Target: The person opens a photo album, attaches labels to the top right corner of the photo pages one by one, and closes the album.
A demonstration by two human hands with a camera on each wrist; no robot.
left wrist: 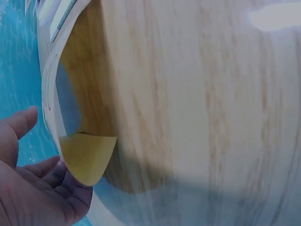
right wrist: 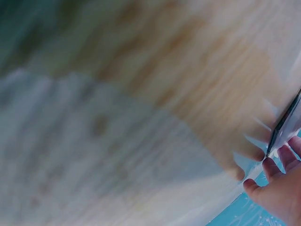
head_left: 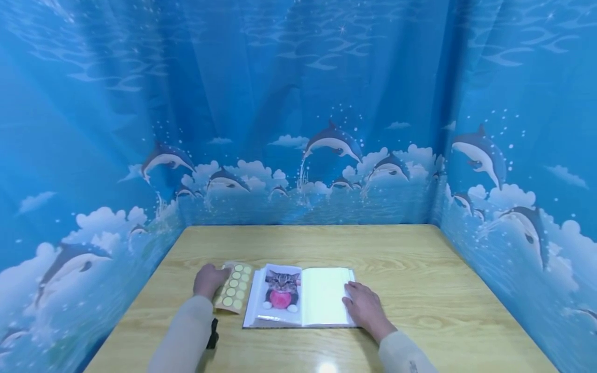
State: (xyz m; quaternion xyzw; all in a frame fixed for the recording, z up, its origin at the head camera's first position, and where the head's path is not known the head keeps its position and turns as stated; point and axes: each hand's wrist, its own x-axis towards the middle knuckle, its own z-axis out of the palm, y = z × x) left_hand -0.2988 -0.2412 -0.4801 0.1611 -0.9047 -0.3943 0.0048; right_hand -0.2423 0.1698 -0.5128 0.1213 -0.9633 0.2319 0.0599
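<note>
A photo album [head_left: 326, 300] lies spread on the table. Its left page holds a picture of a cat [head_left: 282, 289] with a pink round thing; the right page looks white. To the album's left is a tan sheet of round pale stickers [head_left: 235, 285], its edge curling up off the table. My left hand [head_left: 210, 281] touches the upper left edge of this sheet. In the left wrist view, the thumb of that hand [left wrist: 44, 188] stands apart from the bent sheet [left wrist: 87, 157], near the fingers. On the album's right edge rests my right hand [head_left: 366, 306], fingers extended.
The wooden table [head_left: 443, 295] carries the album and the sticker sheet. A blue curtain [head_left: 261, 103] printed with dolphins and clouds stands behind the table and along both sides. A dark strap [head_left: 212, 334] hangs by the left sleeve.
</note>
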